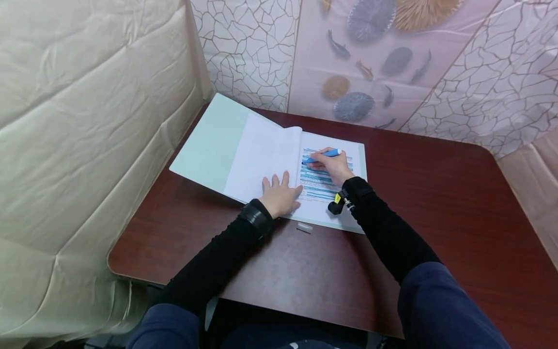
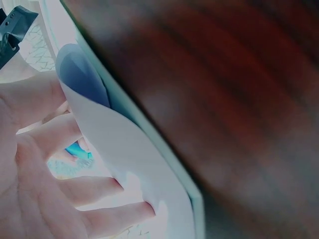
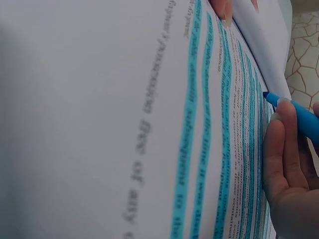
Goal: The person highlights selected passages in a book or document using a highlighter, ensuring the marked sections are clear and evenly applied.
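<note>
A blue highlighter [image 1: 330, 153] is pinched between the thumb and fingers of my right hand [image 1: 335, 167], its tip at the left edge of the printed lines. Many of those lines on the right-hand page [image 1: 316, 199] carry blue strokes, which the right wrist view shows close up on the text [image 3: 227, 149]. With fingers spread, my left hand [image 1: 280, 196] rests on the blank left-hand page [image 1: 257, 150] by the fold. In the left wrist view its fingertips press the paper [image 2: 129, 144], which curls up at one corner. Both pages lie in an open pale green folder [image 1: 207, 140].
A small translucent cap [image 1: 304, 228] lies on the dark wooden table [image 1: 436, 208] just below the folder's bottom edge. A quilted cream cover [image 1: 96, 145] rises along the left, and a patterned cloth [image 1: 253, 53] hangs behind the table.
</note>
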Tool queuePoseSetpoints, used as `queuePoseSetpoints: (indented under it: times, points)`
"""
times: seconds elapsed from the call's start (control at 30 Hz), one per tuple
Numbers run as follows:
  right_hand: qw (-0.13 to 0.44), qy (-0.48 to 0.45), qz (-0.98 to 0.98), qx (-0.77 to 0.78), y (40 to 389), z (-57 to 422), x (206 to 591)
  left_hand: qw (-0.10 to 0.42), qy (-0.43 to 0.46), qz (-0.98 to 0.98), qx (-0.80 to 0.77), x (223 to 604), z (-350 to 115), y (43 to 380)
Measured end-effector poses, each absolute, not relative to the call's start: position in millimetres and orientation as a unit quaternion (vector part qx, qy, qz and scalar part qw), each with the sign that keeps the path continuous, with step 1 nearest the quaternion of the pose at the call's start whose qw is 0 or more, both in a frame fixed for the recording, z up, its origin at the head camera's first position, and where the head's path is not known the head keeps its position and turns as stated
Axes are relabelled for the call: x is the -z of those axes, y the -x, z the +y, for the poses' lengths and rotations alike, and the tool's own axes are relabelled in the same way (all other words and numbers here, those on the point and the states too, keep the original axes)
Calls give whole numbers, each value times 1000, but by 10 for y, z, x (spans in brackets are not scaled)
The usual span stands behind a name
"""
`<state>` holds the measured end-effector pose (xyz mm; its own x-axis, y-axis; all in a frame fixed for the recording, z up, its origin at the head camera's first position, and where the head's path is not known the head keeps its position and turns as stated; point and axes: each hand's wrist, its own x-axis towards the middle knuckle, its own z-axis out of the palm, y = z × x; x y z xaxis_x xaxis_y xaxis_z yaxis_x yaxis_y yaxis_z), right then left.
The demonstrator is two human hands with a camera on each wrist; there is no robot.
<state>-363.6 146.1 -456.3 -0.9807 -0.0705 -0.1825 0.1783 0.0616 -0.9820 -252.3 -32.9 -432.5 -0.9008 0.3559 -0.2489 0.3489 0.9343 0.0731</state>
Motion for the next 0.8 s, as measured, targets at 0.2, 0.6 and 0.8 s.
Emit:
queuePoseSetpoints:
  times: [0.2, 0.6, 0.8]
  points:
    - [82, -27, 729, 679, 3625, 1448, 4566, 127, -183, 975, -9, 4333, -327, 2533]
    - [59, -29, 758, 649, 3629, 1409, 4598, 129, -182, 975, -11, 4345, -323, 2529]
    - [56, -29, 759, 648, 3621, 1411, 4600, 132, -179, 975, -15, 4334, -314, 2523]
